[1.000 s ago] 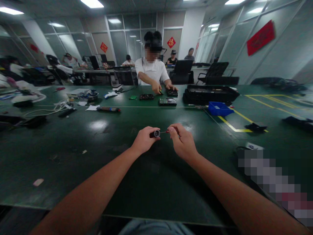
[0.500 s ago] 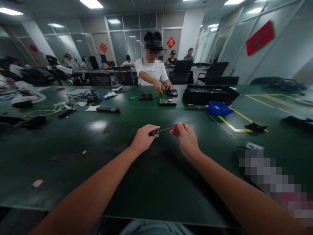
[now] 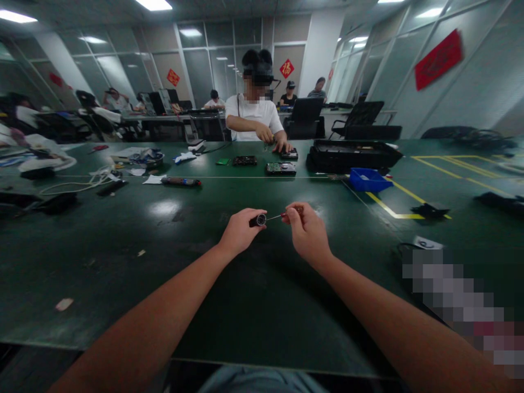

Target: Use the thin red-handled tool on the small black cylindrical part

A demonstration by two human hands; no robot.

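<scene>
My left hand (image 3: pixel 238 232) is closed around a small black cylindrical part (image 3: pixel 258 220), whose round, shiny end faces me. A screwdriver (image 3: pixel 283 215) with a reddish handle is pinched in my right hand (image 3: pixel 308 232). Its thin metal shaft points left, and the tip reaches the edge of the black part; whether it touches cannot be made out. Both hands are above the green tabletop (image 3: pixel 245 316), in the middle of the view.
Across the table a person works over a hard drive (image 3: pixel 289 155). Nearer lie another drive (image 3: pixel 280 168), a dark board (image 3: pixel 244 161) and a small green board (image 3: pixel 222 161). A black bin (image 3: pixel 354 159) and a blue tray (image 3: pixel 369 180) stand right; a brown tool (image 3: pixel 181 182) and cables lie left.
My right hand has shifted its grip on the screwdriver, so more of the reddish handle shows. My left hand stays in place. The person opposite has moved one hand back from the drive.
</scene>
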